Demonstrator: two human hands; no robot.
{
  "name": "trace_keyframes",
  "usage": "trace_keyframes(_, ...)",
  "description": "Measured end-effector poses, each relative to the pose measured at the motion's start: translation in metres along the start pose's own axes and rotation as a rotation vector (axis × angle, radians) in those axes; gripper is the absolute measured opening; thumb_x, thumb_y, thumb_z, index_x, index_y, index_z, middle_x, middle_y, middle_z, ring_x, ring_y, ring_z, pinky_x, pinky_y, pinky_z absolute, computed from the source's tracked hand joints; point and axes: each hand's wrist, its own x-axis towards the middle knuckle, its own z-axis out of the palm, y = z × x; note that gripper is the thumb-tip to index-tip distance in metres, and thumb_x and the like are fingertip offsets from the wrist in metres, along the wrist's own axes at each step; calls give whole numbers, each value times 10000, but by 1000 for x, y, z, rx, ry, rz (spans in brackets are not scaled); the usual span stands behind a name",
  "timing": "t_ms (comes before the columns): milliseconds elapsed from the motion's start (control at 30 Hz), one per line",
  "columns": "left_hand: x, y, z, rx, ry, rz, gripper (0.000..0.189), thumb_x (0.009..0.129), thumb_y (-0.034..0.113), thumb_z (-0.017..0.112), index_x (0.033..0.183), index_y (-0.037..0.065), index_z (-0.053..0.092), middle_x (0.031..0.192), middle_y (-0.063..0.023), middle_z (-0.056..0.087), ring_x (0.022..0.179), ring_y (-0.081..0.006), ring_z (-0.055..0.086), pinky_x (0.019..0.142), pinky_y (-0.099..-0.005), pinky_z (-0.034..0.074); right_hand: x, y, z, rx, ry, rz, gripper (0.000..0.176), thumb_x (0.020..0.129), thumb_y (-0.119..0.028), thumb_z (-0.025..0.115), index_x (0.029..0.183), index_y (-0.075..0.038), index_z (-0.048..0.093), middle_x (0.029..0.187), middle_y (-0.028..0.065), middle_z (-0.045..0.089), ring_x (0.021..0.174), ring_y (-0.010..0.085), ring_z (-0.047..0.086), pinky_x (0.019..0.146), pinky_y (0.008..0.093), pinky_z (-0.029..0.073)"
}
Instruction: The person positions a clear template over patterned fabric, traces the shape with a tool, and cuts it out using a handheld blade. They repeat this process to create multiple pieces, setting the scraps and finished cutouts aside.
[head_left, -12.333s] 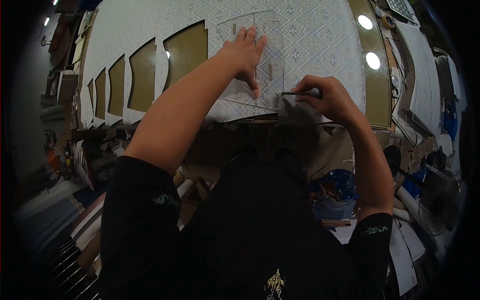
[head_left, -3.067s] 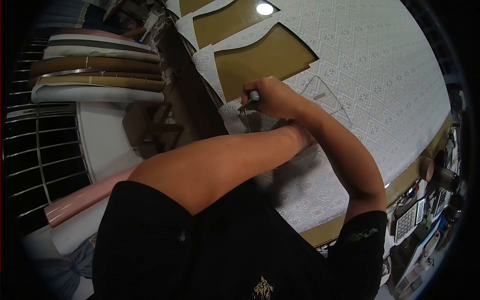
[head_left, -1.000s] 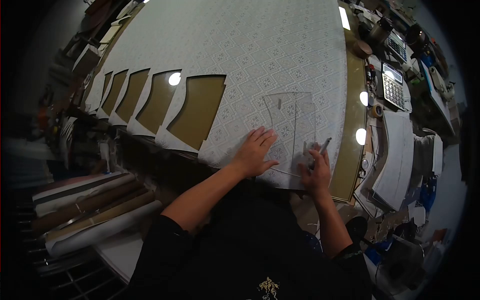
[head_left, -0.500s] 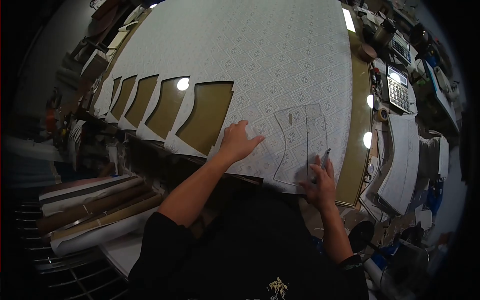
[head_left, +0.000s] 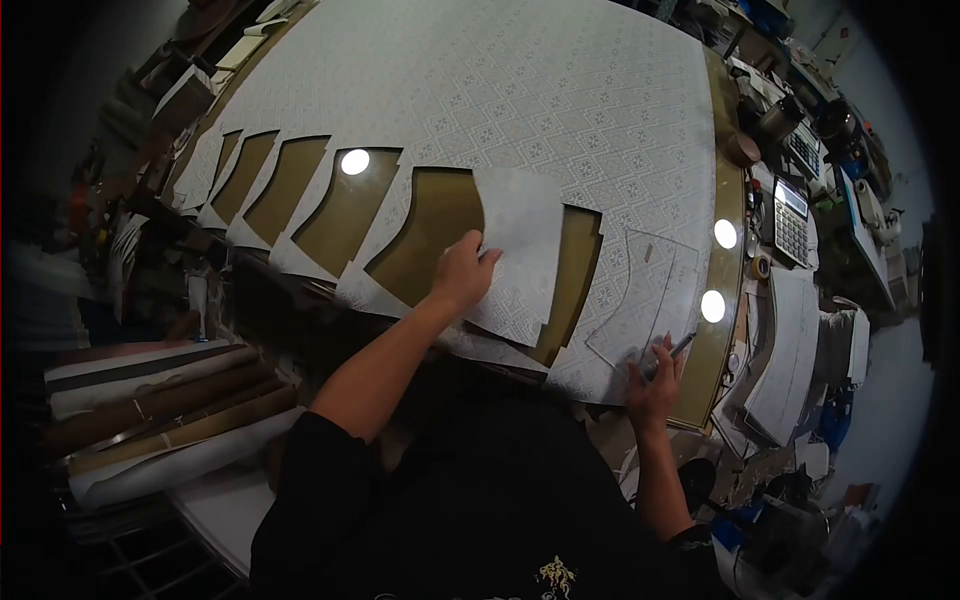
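A cut piece of pale patterned sheet (head_left: 525, 230) is pinched at its left edge between the thumb and fingers of my left hand (head_left: 466, 272). It lies shifted left, partly over a neighbouring cut-out, and bares a curved opening on its right. My right hand (head_left: 654, 385) has its fingers bent around a slim, dark, pen-like tool (head_left: 684, 345), whose exact kind I cannot make out. Those fingers are at the lower end of a clear template (head_left: 652, 290) with dark edges and a centre line, lying on the large patterned sheet (head_left: 470, 110).
Several curved cut-outs, such as this opening (head_left: 350, 205), show the brown table top (head_left: 728, 180) beneath. Along the right are a calculator (head_left: 791, 222), a tape roll (head_left: 761, 267) and stacked pale pieces (head_left: 785, 360). Rolls of material (head_left: 150, 400) lie at lower left.
My left hand has taken hold of the cut piece and slid it left, uncovering the opening beside the template. My right hand remains at the template's lower end. The whole view has shifted slightly.
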Motion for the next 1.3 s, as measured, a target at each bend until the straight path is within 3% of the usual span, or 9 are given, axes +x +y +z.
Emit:
trace_keyframes(167,-2,-72,-15,-73,127,-44,281,971,235,721,1078,-1,611,1005,-266,714,979,-507,670,808,-551,522,-5,-10,8,-61,23,-29,491,880,-70,786,1321,-14,580,1509,296,564,1455,503,446,1200,544,369)
trace_keyframes(433,-25,-77,-79,-296,364,9,158,1027,148,651,1074,4,607,852,-106,674,763,-181,630,730,-345,509,6,-13,37,-1,24,-4,458,925,-36,696,1361,16,565,1496,306,556,1419,497,486,1187,536,397)
trace_keyframes(533,-2,-117,-139,-365,485,38,141,1030,138,643,1075,6,630,867,-69,692,779,-140,626,726,-333,512,6,-13,42,-48,29,-19,448,925,-10,664,1360,24,562,1489,307,550,1409,498,491,1183,544,398)
trace_keyframes(633,44,-144,-258,-246,794,169,234,1010,254,679,1083,36,636,806,-151,705,715,-297,697,660,-444,524,5,-10,42,-138,34,-48,447,922,4,643,1361,26,561,1485,309,552,1408,505,488,1182,551,392)
trace_keyframes(733,86,-180,-422,-30,779,-7,615,986,287,705,1525,68,509,967,-153,781,866,-304,750,810,-410,572,5,-12,43,-168,28,-44,436,923,10,628,1354,26,564,1492,313,547,1405,508,489,1185,561,381)
trace_keyframes(867,88,-227,-539,682,789,-589,884,945,388,776,1646,128,304,1476,-230,594,1272,-384,637,1067,-510,520,4,0,46,-171,39,-57,431,965,-48,621,1388,1,554,1561,261,536,1413,476,497,1240,534,290)
trace_keyframes(900,91,-243,-544,580,670,-725,901,924,439,797,1631,130,332,1620,-230,427,1439,-434,481,1150,-569,454,3,2,45,-189,33,-60,440,956,-37,619,1390,-2,556,1562,260,536,1420,472,498,1244,538,288)
trace_keyframes(1033,98,-255,-442,633,514,-694,838,889,417,824,1571,123,436,1558,-202,467,1426,-430,473,1149,-573,449,3,-5,45,-182,30,-28,455,930,-10,610,1383,-5,562,1545,262,551,1442,465,493,1238,549,314)
trace_keyframes(1300,113,-193,-236,290,161,181,550,910,333,785,1372,69,643,1368,-206,630,1276,-402,611,1086,-467,515,3,1,45,-262,56,-120,424,900,-8,606,1323,4,593,1468,297,584,1387,502,521,1183,571,381)
